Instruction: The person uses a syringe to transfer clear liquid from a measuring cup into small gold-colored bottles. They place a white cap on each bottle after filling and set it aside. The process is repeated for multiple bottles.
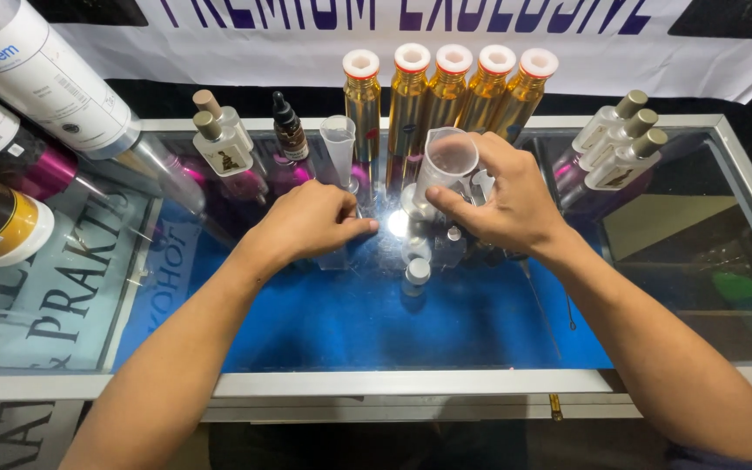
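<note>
My right hand (502, 196) grips a small clear plastic measuring cup (447, 161), tilted over the middle of a glass counter top (367, 322). My left hand (311, 219) rests just left of it, fingers curled around a small clear bottle (334, 258) that is mostly hidden under the hand. A tiny glass vial with a white cap (417, 273) stands just in front of both hands. A bright light glare sits between the two hands.
Several tall gold bottles with white caps (450, 91) line the back. A clear measuring cylinder (339, 144), a dark dropper bottle (288, 130) and square perfume bottles (224, 144) stand back left, more perfume bottles (620, 144) back right. Large canisters (41, 74) lie at far left.
</note>
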